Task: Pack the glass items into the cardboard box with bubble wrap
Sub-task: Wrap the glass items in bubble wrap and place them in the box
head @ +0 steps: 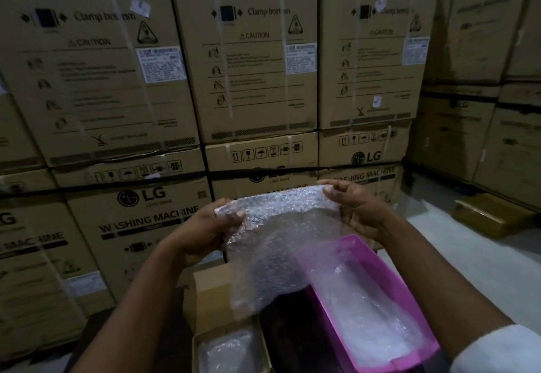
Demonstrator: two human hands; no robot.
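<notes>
Bubble wrap (281, 244), a clear bumpy sheet, hangs in the air above a small open cardboard box (210, 293) and a pink plastic tray (389, 282). The left hand (205, 232) and the right hand (357, 208) pinch its top edge, fingers curled. Stacked cartons (246, 59) stand close behind.

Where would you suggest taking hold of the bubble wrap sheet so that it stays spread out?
Take the bubble wrap sheet by its top edge, one grip at each upper corner, coming in from the sides. The left hand and right hand already pinch it there. It is limp, so held by the top it hangs flat over the pink tray.
</notes>
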